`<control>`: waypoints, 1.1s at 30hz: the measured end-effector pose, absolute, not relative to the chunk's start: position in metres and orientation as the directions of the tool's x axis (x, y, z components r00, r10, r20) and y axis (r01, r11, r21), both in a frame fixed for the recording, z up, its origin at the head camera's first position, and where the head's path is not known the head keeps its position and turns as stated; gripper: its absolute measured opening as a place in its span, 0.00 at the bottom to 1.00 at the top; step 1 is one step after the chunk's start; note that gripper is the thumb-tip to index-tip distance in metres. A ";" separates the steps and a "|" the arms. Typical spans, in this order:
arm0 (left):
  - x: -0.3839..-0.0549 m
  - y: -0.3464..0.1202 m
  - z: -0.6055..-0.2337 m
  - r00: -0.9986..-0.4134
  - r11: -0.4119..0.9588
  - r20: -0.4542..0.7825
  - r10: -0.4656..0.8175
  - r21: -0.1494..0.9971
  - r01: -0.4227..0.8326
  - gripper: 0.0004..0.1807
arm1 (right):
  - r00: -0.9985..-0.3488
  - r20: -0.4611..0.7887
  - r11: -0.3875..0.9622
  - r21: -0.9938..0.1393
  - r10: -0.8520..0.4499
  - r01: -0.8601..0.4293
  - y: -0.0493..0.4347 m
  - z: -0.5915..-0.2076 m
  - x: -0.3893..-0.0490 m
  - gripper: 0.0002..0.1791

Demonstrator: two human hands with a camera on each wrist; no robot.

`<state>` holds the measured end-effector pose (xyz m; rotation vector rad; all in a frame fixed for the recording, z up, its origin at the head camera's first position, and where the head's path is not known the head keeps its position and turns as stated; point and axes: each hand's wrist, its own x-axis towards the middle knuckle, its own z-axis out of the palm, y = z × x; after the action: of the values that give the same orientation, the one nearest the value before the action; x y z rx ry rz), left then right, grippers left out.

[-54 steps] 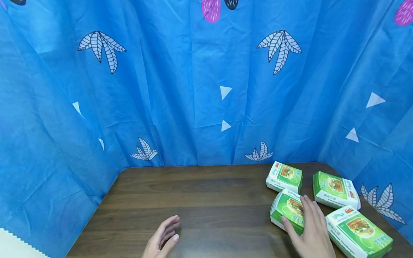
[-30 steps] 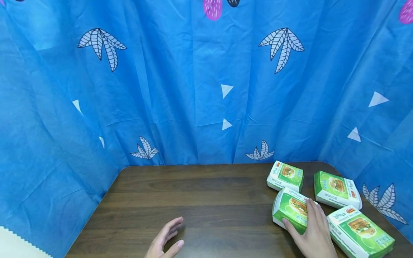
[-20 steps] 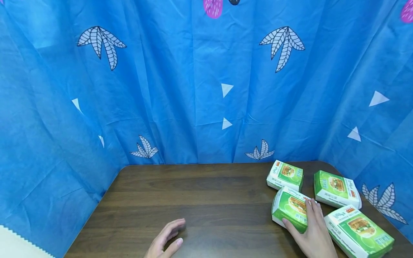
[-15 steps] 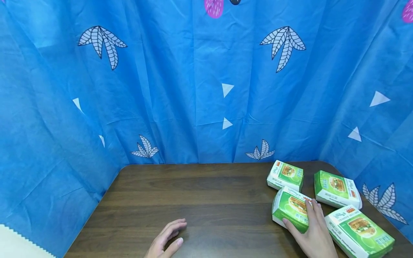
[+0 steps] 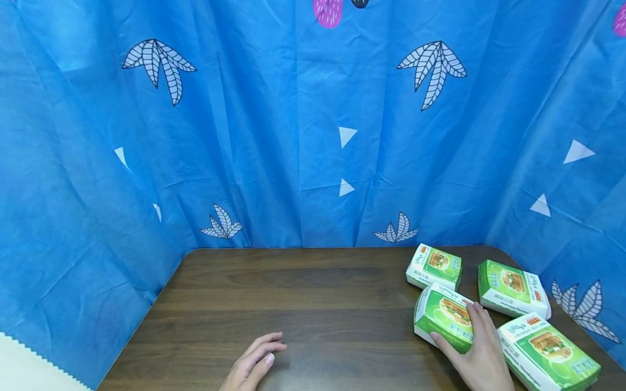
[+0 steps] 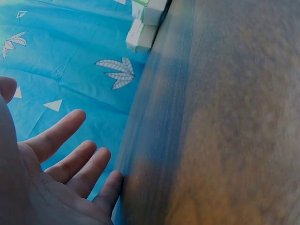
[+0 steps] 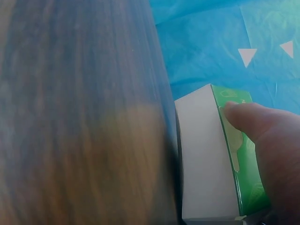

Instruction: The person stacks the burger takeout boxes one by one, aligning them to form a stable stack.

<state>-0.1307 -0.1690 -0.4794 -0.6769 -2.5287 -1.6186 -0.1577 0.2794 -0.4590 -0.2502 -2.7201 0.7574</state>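
Observation:
My right hand (image 5: 481, 353) grips a green and white burger box (image 5: 440, 320), thumb on its near left side and fingers over its right end. In the right wrist view the thumb presses on the green face of that burger box (image 7: 206, 154), beside its plain white side. Whether the box is off the table I cannot tell. My left hand (image 5: 251, 364) holds nothing near the table's front, fingers loosely bent. The left wrist view has the palm of the left hand (image 6: 61, 183) showing and its fingers spread.
Three similar boxes lie around the gripped one: one behind it (image 5: 435, 266), one at the back right (image 5: 513, 287), and one at the front right (image 5: 548, 350). Brown wooden table (image 5: 293, 293) extends leftward. A blue patterned curtain (image 5: 274, 136) surrounds its back and sides.
Since the earliest frame, the right hand has taken a grip on the burger box and turned it slightly, shifting it a little right. The left hand has drifted slightly right.

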 end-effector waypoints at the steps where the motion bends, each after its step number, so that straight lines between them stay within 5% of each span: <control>1: -0.130 -0.169 -0.479 -0.908 0.344 0.267 0.323 0.861 0.375 0.17 | -0.938 0.243 0.847 -0.524 0.247 0.087 0.280 -0.459 -0.157 0.63; 4: -0.131 -0.170 -0.480 -0.890 0.326 0.311 0.334 0.848 0.418 0.18 | -0.941 0.220 0.851 -0.513 0.257 0.113 0.282 -0.458 -0.158 0.62; 6: -0.134 -0.172 -0.483 -0.813 0.300 0.426 0.397 0.777 0.553 0.16 | -0.945 0.183 0.846 -0.513 0.270 0.142 0.283 -0.457 -0.158 0.62; 8: -0.137 -0.174 -0.488 -0.644 0.279 0.602 0.473 0.591 0.757 0.22 | -0.949 0.140 0.834 -0.525 0.282 0.170 0.284 -0.455 -0.159 0.61; 10: -0.137 -0.175 -0.487 -0.592 0.252 0.625 0.509 0.549 0.797 0.24 | -0.952 0.095 0.819 -0.538 0.292 0.198 0.285 -0.454 -0.161 0.61; 11: -0.137 -0.175 -0.486 -0.605 0.250 0.606 0.516 0.569 0.784 0.24 | -0.952 0.074 0.812 -0.545 0.297 0.211 0.285 -0.453 -0.161 0.61; 12: -0.135 -0.174 -0.483 -0.703 0.266 0.515 0.491 0.680 0.684 0.19 | -0.952 0.055 0.804 -0.551 0.300 0.222 0.285 -0.452 -0.162 0.61; 15: -0.131 -0.172 -0.472 -0.879 0.319 0.251 0.407 0.862 0.394 0.18 | -0.951 -0.003 0.787 -0.561 0.309 0.257 0.286 -0.450 -0.165 0.62; 17: -0.131 -0.171 -0.468 -0.915 0.365 0.164 0.369 0.880 0.305 0.21 | -0.951 -0.034 0.779 -0.565 0.308 0.272 0.287 -0.449 -0.166 0.62; 33: -0.131 -0.171 -0.469 -0.912 0.391 0.183 0.368 0.859 0.330 0.21 | -0.947 0.037 0.769 -0.594 0.318 0.235 0.287 -0.454 -0.165 0.68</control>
<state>-0.1307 -0.1713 -0.4690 -0.6656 -2.6506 -1.6230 -0.1651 0.2868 -0.4542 -0.4448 -2.8264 0.9212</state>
